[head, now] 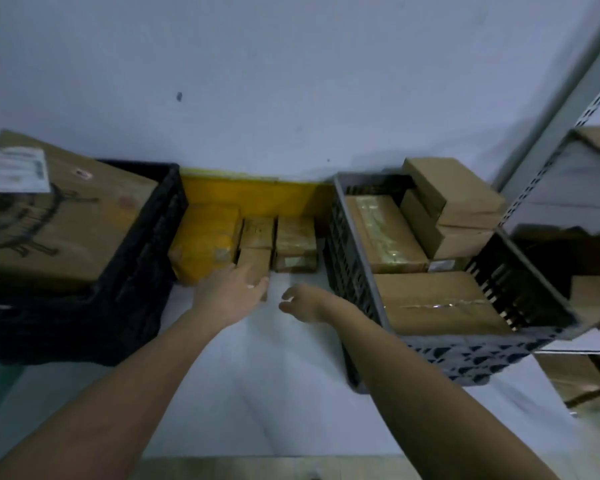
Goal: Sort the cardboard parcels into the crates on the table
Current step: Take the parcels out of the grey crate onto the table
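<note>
While a large labelled cardboard box (52,216) fills the black crate (136,271) at my left, my left hand (231,291) lies with fingers straight on a small cardboard parcel (255,263) among the parcels standing on the table (257,393) between the crates. My right hand (302,303) hovers just beside it, its grip loosely curled on nothing, next to the grey crate (357,271) packed with parcels.

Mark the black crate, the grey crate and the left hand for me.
black crate (146,258): head view, on its right side wall.
grey crate (352,258): head view, on its left side wall.
left hand (231,291): head view, on the back of the hand.
</note>
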`<state>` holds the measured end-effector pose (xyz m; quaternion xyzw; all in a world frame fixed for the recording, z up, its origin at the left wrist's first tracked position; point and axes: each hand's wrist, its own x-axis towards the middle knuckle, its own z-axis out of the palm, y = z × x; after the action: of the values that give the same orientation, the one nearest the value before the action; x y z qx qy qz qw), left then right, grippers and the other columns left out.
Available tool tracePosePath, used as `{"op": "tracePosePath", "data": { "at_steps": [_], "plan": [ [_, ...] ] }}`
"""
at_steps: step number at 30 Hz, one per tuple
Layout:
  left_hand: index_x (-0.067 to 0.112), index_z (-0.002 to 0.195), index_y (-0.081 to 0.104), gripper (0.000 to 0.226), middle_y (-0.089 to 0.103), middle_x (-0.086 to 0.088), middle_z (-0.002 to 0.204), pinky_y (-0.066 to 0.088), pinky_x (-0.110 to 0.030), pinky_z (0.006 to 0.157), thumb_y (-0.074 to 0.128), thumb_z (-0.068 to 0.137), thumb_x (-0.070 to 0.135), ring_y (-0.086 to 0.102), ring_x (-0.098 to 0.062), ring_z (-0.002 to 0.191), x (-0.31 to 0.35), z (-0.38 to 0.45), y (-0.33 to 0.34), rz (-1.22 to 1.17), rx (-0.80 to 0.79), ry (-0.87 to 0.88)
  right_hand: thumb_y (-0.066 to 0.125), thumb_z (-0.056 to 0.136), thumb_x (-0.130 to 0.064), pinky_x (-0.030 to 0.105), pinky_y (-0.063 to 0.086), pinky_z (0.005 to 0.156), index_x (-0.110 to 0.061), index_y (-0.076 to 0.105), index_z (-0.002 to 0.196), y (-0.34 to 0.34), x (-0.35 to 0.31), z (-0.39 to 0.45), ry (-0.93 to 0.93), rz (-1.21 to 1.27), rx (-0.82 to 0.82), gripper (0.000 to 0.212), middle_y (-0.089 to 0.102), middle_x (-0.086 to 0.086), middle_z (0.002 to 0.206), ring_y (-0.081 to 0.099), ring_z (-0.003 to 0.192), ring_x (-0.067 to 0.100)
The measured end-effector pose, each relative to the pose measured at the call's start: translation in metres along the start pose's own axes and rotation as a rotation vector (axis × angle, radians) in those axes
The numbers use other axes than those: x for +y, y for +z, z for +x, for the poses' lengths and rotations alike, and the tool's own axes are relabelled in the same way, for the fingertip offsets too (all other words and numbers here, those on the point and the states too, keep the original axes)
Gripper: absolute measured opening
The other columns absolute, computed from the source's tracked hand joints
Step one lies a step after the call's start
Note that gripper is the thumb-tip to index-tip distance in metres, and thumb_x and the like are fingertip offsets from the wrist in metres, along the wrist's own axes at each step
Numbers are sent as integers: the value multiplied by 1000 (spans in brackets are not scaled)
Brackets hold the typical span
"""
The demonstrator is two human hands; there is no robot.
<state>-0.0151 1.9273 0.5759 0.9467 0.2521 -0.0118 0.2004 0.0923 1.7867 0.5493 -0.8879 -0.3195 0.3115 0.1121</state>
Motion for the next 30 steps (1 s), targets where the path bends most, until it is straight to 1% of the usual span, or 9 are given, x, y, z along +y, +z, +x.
{"op": "tracePosePath", "data": {
  "at_steps": [2,4,8,12,15,18,22,26,30],
  "plan": [
    [34,140,46,59,51,-2,141,41,-46,100,35,94,67,48,-31,125,6,-12,-24,28,8,50,45,101,-42,34,43,87,-21,64,118,-25,-11,-28,-21,12,62,33,62,1,120,55,116,25],
    [36,141,45,59,50,-2,143,38,-52,105,35,93,69,44,-31,129,16,-21,-47,26,22,100,46,101,-41,30,40,82,-21,63,127,-52,-20,-60,-76,21,154,37,63,2,126,57,115,25],
    [38,143,44,60,50,0,144,37,-47,102,33,93,70,43,-29,131,44,-34,-76,56,76,186,46,102,-41,36,47,93,-16,56,136,-88,-23,-125,-115,-16,310,44,59,6,136,56,121,26],
    [39,142,43,62,50,0,144,39,-48,101,34,90,72,44,-31,130,74,-47,-90,61,99,266,45,104,-36,40,43,104,-11,48,144,-103,-5,-171,-54,-36,354,48,50,12,145,50,129,29],
    [39,143,42,65,49,-1,144,38,-49,102,34,89,74,45,-33,131,97,-52,-98,79,99,311,46,103,-37,39,44,103,-13,46,146,-109,18,-191,9,31,409,49,49,10,147,50,129,28],
    [38,143,41,64,47,-1,146,35,-49,104,33,90,73,43,-32,132,117,-54,-100,94,100,341,44,104,-38,34,41,104,-11,45,146,-118,42,-204,66,-24,424,50,43,7,153,45,135,26],
    [37,139,46,58,52,0,140,40,-46,102,35,92,71,46,-29,129,147,-53,-99,85,108,389,48,102,-37,34,46,93,-11,53,137,-135,75,-218,153,-7,545,44,58,10,136,56,119,28],
    [36,140,46,58,52,0,139,44,-45,100,36,94,69,48,-27,125,175,-47,-84,61,80,423,51,100,-37,32,48,84,-10,52,139,-146,124,-212,216,116,603,48,57,12,137,58,113,25],
    [31,144,43,61,48,0,146,44,-43,102,37,95,67,48,-26,129,215,-25,-74,-21,55,426,54,97,-38,30,41,90,-14,46,146,-166,177,-197,242,183,624,55,49,10,147,50,129,27]
  ]
}}
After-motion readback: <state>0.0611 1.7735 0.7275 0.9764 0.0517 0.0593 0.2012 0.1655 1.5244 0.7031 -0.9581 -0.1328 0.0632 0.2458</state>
